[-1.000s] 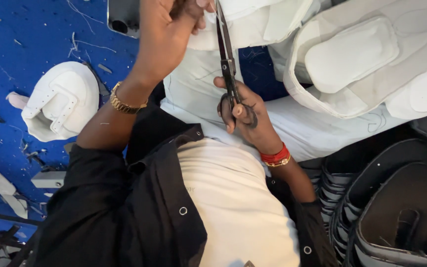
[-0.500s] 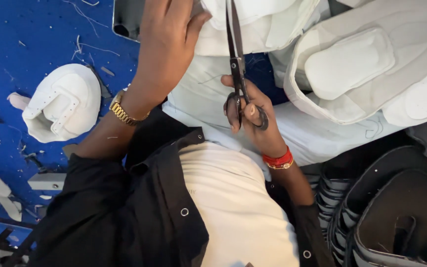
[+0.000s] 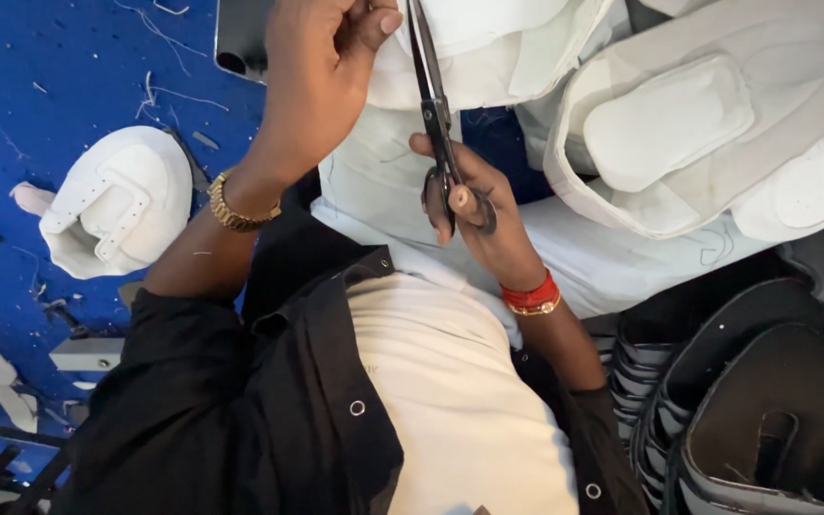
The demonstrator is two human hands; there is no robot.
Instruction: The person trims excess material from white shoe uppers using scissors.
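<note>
Scissors (image 3: 439,114): dark metal, long thin blades, pointing up into the white padded piece (image 3: 474,43) at the top.
Right hand (image 3: 474,215): fingers through the loops, closed tight around the handles.
Left hand (image 3: 321,67): fingers curled, thumb pinching the edge of the padded piece, just beside the blades.
Cut so far: looks partly done, blades at the edge; how much is left, hidden past the top.
Padded piece: soft, puffy, smooth, stitched.
Wrists: gold watch (image 3: 237,212) on left, red band (image 3: 529,294) on right.
Nearby: big white pad (image 3: 717,133) with raised oval; small white pad (image 3: 116,205) on blue floor (image 3: 50,86); black curved shells (image 3: 765,420), shiny, stacked.
</note>
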